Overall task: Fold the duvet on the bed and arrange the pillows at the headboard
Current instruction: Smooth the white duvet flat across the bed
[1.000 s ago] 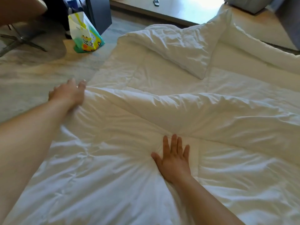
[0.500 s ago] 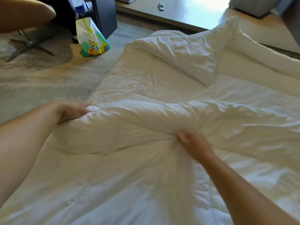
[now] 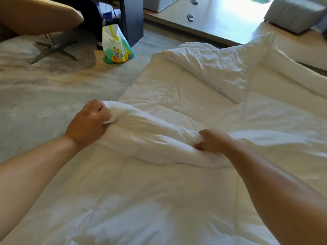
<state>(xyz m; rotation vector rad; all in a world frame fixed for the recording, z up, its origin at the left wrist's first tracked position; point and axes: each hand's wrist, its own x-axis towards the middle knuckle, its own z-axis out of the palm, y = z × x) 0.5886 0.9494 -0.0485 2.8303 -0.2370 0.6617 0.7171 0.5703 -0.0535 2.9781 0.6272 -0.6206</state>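
Duvet, white and rumpled, is lying spread across the bed and filling most of the view, with a thick ridge of it bunched up between the person's two hands. The left hand is gripping the left end of that ridge at the bed's edge, fingers curled tight round a wad of fabric, a bit of white poking out between them. The right hand is clutching the ridge further along, toward the middle of the bed, fingers curled under and buried in the cloth. Both bare forearms are reaching forward over the near part of the duvet, which is lying flatter and creased.

Farther off, a corner of the duvet is sitting folded back in a rough triangle, and a long rolled edge is running along the right side. Beside the bed on the pale carpet, a colourful bag is standing upright near a dark cabinet, with the metal star-shaped base of a chair to its left. On the sunlit floor beyond, a slipper is lying near a grey cushioned seat.
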